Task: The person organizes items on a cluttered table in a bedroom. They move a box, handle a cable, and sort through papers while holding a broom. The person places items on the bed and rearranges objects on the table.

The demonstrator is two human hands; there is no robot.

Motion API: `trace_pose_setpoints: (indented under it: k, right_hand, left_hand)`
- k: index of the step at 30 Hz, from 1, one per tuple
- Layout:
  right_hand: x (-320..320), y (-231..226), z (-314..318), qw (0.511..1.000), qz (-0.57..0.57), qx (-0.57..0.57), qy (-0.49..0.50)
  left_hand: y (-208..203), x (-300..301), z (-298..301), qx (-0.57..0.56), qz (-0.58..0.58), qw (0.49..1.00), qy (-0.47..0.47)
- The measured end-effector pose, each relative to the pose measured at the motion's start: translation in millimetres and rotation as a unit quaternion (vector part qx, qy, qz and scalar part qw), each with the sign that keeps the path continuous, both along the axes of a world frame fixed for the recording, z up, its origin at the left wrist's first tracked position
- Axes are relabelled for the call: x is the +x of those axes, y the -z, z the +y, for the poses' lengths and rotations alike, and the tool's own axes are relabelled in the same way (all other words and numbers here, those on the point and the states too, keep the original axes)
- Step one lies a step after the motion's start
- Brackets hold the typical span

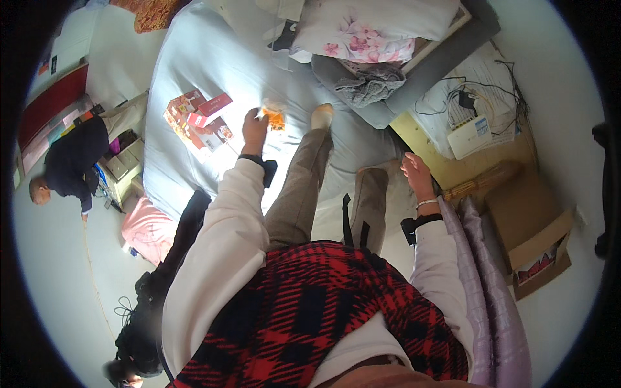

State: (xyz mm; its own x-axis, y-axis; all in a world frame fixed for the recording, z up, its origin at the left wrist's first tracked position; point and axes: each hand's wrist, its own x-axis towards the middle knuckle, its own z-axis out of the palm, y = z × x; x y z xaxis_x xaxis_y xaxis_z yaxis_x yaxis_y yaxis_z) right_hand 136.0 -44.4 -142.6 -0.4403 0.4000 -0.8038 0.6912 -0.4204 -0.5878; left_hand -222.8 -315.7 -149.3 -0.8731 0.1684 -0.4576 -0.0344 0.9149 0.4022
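Observation:
My left hand (pixel 254 132) is over the bed, its fingers closed at the edge of a small clear plastic packet (pixel 275 119) with orange in it. The exact grip is hard to make out. To the left of that hand lie red and white printed boxes (pixel 197 121) on the pale blue sheet (pixel 194 64). My right hand (pixel 418 176) hangs by the bed's right side, fingers loosely bent and nothing visible in them. It is nearest the wooden surface with the white router (pixel 470 136).
A grey-edged piece (pixel 414 84) with a flowered pillow (pixel 362 39) and a crumpled grey cloth (pixel 370 84) is at the far right. An opened cardboard box (pixel 530 213) and purple quilted fabric (pixel 482 271) are right. People (pixel 71 161) stand on the left, one with a stick.

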Motion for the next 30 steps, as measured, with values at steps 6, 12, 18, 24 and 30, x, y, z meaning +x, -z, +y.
trace_pose_setpoints:
  k: [6,12,18,24,30]
  right_hand:
    - [14.1,5.9,-9.4,0.986,0.04,0.122,-0.108]
    - [8.9,-6.2,-4.6,0.985,0.044,0.068,-0.154]
    - [-0.3,-14.1,-0.7,0.975,0.003,0.054,-0.217]
    - [-16.7,-18.7,8.0,0.97,0.029,0.085,-0.227]
    - [-5.0,-20.1,1.6,0.987,0.012,-0.035,-0.155]
  left_hand:
    - [-48.9,59.0,161.5,0.218,0.172,0.873,0.402]
    - [-60.9,77.5,249.5,0.122,0.071,0.896,0.421]
    - [-47.8,107.2,242.9,0.272,0.137,0.806,0.507]
    - [-62.5,101.0,231.9,0.241,0.145,0.737,0.615]
    - [-60.3,101.4,238.6,0.415,-0.014,0.756,0.506]
